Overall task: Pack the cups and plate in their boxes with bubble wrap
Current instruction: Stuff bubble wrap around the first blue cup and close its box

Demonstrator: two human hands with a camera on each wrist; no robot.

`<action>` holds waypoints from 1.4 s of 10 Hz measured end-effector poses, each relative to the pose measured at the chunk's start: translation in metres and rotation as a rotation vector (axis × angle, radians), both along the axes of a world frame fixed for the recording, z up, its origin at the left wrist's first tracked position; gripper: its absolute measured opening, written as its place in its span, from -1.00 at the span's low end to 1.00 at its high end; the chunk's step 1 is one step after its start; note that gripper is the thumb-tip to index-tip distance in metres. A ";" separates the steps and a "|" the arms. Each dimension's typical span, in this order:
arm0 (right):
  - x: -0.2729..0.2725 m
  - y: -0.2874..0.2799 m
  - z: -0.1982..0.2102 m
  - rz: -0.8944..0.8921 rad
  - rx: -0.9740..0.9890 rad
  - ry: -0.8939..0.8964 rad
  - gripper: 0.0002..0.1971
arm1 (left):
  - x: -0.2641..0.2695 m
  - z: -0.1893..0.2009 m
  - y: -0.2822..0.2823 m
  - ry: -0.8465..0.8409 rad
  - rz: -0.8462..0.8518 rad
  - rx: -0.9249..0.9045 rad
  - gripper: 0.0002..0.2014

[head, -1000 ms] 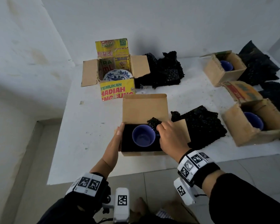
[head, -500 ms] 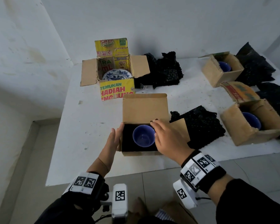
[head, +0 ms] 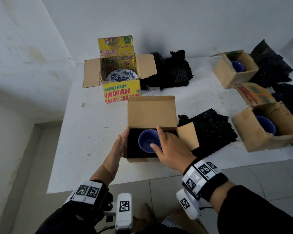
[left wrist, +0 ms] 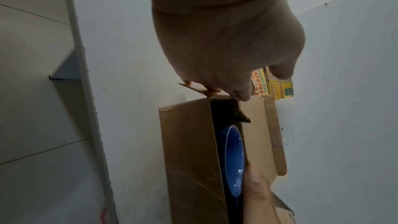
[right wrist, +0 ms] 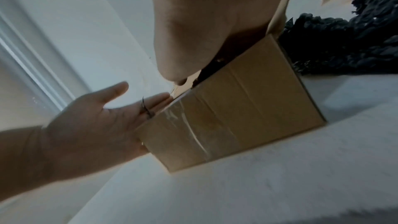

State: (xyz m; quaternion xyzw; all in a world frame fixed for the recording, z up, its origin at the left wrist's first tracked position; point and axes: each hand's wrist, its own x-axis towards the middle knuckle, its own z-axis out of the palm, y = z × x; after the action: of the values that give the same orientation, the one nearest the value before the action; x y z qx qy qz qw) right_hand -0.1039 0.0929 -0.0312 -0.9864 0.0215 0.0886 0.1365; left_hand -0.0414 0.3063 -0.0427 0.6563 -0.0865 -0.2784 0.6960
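- Here, a person's left hand (head: 117, 148) lies flat against the left outer wall of a small cardboard box (head: 143, 159) near the front edge of a white table (head: 91, 125), fingers straight and pressing the side, holding nothing.
- The right hand (head: 171, 149) reaches over the box's right side, its spread fingers (head: 159, 132) at the rim of a blue cup (head: 146, 142); thumb and forefinger sit at the near and far edges of the rim, though whether they actually pinch it cannot be told.
- The cup stands upright, mouth up, inside the box on a black lining, between the two hands; the box's rear lid flap stands up and a side flap splays right.
- Just right of the box, a sheet of black bubble wrap (head: 211, 127) lies on the table, partly under the side flap.
- Farther back, a yellow printed carton (head: 122, 92) stands open with a blue-and-white patterned plate (head: 122, 76) inside, more black wrap (head: 172, 71) heaped beside it.
- At right, two more cardboard boxes each hold a blue cup: one near (head: 260, 132), one far (head: 233, 71).
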 end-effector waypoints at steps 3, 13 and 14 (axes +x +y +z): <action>0.013 -0.027 0.023 0.075 0.153 0.192 -0.41 | -0.003 0.007 -0.015 0.099 -0.025 0.022 -0.36; -0.043 -0.143 0.039 -0.102 0.309 -0.336 -0.69 | -0.028 0.075 -0.150 -0.678 -0.125 0.506 -0.47; -0.043 -0.172 0.024 -0.163 0.198 -0.171 -0.50 | -0.038 0.083 -0.194 -0.748 -0.251 0.463 -0.48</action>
State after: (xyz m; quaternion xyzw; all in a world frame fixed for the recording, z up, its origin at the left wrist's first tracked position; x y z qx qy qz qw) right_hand -0.1466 -0.0790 -0.0070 -0.9671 0.0809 -0.0052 0.2410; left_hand -0.0790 0.1122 0.0407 0.8343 -0.3464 -0.1162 0.4129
